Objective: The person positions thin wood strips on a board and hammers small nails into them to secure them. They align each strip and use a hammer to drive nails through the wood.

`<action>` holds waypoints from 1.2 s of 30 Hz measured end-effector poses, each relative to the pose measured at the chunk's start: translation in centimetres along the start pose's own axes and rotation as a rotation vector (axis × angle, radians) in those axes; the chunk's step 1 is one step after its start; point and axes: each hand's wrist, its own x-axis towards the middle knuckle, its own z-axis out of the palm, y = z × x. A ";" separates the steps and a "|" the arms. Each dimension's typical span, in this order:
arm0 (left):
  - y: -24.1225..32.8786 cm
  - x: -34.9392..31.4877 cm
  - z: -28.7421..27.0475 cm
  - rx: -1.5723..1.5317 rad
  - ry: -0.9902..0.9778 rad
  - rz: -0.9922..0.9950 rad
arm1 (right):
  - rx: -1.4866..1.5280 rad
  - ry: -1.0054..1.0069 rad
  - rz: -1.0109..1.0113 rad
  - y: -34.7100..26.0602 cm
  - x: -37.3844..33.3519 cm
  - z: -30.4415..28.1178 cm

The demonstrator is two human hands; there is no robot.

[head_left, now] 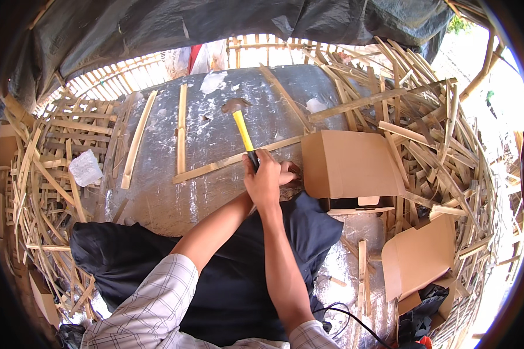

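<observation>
My right hand (264, 181) is closed around the black grip of a claw hammer (242, 129). The hammer has a yellow shaft and a rusty brown head, which points away from me over a worn grey sheet (151, 203). Crossing beneath my right wrist, my left arm leads to my left hand (289, 173), partly hidden behind the right one. Its fingers look curled, and what they hold, if anything, cannot be made out. Just beyond both hands a long bamboo strip (233, 160) lies slantwise on the sheet. Dark cloth (227, 285) covers my lap.
An open brown cardboard box (355, 163) stands right of my hands, with another (419, 256) nearer. Bamboo strips (436, 157) pile up on the right. Woven slats (78, 131) and a whitish lump (86, 168) lie left. Black sheeting (215, 26) hangs at the back.
</observation>
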 end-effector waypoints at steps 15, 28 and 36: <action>9.7 7.7 4.7 -0.019 0.311 -0.341 | -0.090 0.032 0.280 1.5 0.7 -6.5; 21.2 5.5 -3.0 -0.285 0.452 -0.414 | 0.112 0.091 0.168 -2.5 -0.1 -8.8; 28.0 1.7 4.0 0.508 -0.283 -0.368 | 0.207 0.027 0.092 -8.2 -2.9 -14.0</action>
